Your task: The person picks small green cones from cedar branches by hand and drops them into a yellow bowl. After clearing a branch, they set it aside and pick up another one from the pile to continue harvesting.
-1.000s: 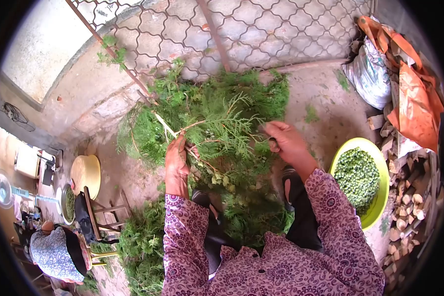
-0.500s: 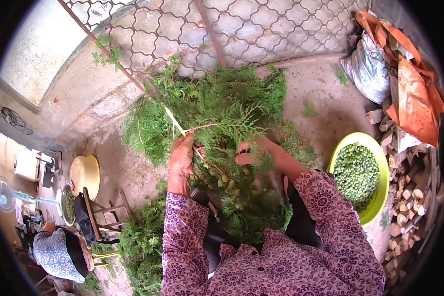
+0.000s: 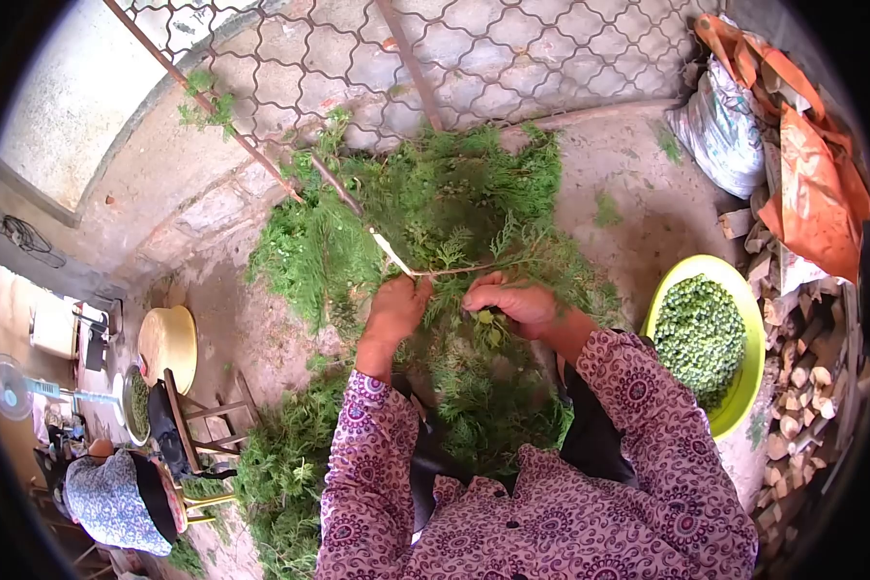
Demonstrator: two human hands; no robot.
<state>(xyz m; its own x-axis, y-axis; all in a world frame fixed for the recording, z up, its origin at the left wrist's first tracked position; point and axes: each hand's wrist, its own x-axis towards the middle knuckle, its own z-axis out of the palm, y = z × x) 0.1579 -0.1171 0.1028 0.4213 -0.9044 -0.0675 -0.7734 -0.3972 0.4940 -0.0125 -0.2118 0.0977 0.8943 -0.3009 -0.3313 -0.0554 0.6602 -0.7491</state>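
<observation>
While the left hand (image 3: 394,307) is gripping the pale woody stem of a feathery green conifer sprig (image 3: 459,266), the right hand (image 3: 512,304) is pinching small green cones off it, above the heaped green branches (image 3: 435,193). The round yellow-green plastic basin (image 3: 744,387) is already looking well filled, yet much foliage is remaining. Since a second ago, the hands are closing together lower down.

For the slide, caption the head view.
Both hands, left hand and right hand, grip a green sprig beside a yellow basin.
</observation>
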